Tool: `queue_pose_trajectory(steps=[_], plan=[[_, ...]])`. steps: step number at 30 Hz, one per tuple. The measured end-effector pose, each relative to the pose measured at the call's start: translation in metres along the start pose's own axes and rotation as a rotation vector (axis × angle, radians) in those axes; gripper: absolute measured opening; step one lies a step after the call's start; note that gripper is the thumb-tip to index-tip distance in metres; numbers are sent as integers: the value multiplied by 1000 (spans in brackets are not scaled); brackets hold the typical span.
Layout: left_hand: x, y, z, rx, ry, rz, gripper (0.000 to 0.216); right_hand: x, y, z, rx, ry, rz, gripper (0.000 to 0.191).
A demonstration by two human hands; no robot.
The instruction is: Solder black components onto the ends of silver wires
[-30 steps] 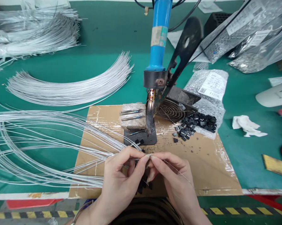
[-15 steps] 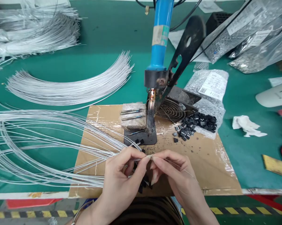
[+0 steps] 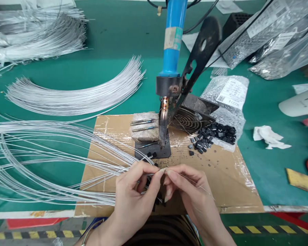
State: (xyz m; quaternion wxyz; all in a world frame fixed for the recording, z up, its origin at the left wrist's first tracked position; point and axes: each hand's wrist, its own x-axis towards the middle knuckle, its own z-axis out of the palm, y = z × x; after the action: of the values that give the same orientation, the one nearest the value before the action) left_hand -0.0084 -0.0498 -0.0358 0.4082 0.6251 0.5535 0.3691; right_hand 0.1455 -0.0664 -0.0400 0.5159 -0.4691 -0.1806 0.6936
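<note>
Wire (image 3: 203, 189): slanting across my right hand (image 3: 195, 189), its long axis pointing down to the right; the other end is hiding at my fingertips, above the brown cardboard (image 3: 228, 188).
Hands: my left hand (image 3: 138, 198) and right are pinching narrowly around the wire, fingertips meeting.
Label (image 3: 231, 92): sitting tilted on a crinkly clear bag (image 3: 237, 118), its print blurring too much to read.
Black pieces (image 3: 220, 132): lying heaped, small and squarish.
White strands (image 3: 99, 162): curving away leftward.

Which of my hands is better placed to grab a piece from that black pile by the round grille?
Probably your right hand: it's nearer the black pieces, across the cardboard. Your left hand sits farther away, beside the white wires. Both are pinching, though.
</note>
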Motion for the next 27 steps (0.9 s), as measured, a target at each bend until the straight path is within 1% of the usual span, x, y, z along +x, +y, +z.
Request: queue_pose_trajectory(steps=[3,7,12,15,17,18,21,23,24,25,27], plan=[[-1,0,2,13,27,19,12,1,6,1,83,3,-22,12],[-1,0,5,8,43,-1,10,1,12,5,150,32,-42,12],[0,-2,7,-23,51,-28,9,-2,17,9,152,76,-49,12],[0,-2,6,-47,37,-63,9,-3,16,6,71,66,-59,17],[1,-2,4,-57,46,-97,10,0,10,-3,-110,121,-130,21],[2,-1,3,-63,53,-115,10,2,6,-10,-251,190,-204,22],[5,1,1,-101,59,-165,10,13,-6,-36,-842,490,-522,26],[6,3,1,-128,51,-185,6,21,-11,-52,-1232,618,-604,34],[7,4,0,-133,48,-185,5,25,-13,-58,-1374,651,-619,37],[7,4,0,-134,42,-182,5,27,-13,-62,-1466,654,-619,37],[7,4,-1,-125,28,-169,6,30,-13,-66,-1540,610,-620,33]])
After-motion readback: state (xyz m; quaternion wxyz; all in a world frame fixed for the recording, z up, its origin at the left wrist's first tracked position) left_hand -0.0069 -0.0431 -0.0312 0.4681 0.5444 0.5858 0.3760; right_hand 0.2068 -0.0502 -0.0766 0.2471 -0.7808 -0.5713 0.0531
